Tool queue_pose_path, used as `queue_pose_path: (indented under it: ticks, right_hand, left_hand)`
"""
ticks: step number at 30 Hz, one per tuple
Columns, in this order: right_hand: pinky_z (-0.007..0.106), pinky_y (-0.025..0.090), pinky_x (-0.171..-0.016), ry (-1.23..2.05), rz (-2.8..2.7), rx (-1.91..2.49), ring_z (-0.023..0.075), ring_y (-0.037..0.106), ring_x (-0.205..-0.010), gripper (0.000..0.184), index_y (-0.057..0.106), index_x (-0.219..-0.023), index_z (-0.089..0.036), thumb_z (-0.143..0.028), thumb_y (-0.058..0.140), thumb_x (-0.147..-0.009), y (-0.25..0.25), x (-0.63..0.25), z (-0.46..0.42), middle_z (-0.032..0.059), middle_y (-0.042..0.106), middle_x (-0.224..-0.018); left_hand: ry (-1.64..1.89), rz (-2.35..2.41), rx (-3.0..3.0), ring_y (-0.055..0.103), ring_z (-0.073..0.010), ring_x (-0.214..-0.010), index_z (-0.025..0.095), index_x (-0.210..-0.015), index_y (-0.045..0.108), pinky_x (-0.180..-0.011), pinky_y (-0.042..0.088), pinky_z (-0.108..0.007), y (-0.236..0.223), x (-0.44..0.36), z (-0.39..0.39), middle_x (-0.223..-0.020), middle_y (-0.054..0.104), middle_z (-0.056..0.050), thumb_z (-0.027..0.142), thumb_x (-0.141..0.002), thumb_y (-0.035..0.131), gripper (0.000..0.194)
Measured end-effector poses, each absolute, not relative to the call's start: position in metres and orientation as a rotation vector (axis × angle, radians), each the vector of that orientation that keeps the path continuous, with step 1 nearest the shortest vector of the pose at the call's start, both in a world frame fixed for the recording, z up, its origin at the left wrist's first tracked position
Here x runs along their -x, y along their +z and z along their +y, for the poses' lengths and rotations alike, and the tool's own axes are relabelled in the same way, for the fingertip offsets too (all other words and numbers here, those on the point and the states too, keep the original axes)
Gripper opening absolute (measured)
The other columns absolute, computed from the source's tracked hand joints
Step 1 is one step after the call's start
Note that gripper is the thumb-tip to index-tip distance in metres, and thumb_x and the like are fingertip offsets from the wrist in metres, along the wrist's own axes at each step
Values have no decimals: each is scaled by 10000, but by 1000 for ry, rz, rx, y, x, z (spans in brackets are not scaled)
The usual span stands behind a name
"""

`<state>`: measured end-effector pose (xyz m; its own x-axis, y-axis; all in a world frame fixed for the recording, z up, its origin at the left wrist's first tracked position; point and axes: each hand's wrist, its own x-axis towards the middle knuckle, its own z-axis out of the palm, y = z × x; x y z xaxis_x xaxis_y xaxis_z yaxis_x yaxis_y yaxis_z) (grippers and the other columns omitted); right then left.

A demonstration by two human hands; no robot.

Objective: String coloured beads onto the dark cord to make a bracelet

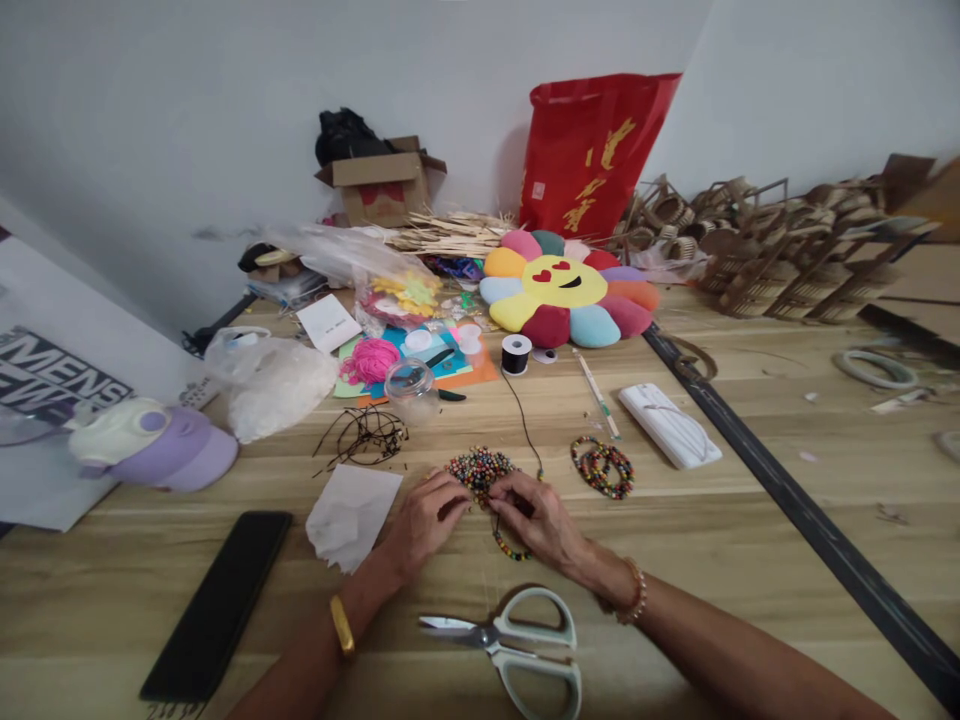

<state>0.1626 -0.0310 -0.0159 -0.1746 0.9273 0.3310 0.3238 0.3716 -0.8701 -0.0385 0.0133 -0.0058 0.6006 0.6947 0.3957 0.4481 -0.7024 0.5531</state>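
Observation:
A pile of small multicoloured beads [480, 468] lies on the table between my two hands. My left hand [426, 520] is at the pile's left edge, thumb and forefinger drawn together; anything between them is too small to make out. Thumb and fingers of my right hand [538, 518] pinch a black cord at the pile's right side. Strung beads [511, 548] hang on that cord in a curve below the hand. From a spool [516, 354] behind, the black cord [523, 405] runs down to the right hand. A coiled bead string [603, 467] lies to the right.
Scissors [491, 636] lie in front of my hands, a black phone [217, 605] at left. Around the pile are white paper [352, 515], black cord scraps [364, 437], a clear jar [411, 385] and a white power strip [670, 425]. A flower cushion [566, 285] stands farther back.

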Motion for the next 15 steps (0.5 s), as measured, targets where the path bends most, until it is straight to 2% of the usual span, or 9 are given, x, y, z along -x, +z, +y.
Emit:
queue_pose_path:
  ticks: [8, 15]
  right_hand:
    - [262, 464, -657, 678, -1861, 1007, 154, 574, -712, 164, 584, -831, -181, -204, 481, -956, -12, -163, -34, 44, 620, -775]
    - [248, 456, -642, 644, -1918, 980, 142, 559, -697, 161, 562, -846, -187, -176, 459, -969, -9, -163, -36, 38, 610, -778]
  left_hand:
    - [734, 1007, -1827, 679, -180, -748, 148, -802, 714, -710, 525, -262, -1, 41, 13, -796, 741, -63, 180, -781, 646, 79]
    - [679, 974, -1680, 668, -179, -746, 136, -777, 711, -724, 518, -263, 0, 40, 11, -785, 742, -62, 226, -758, 673, 99]
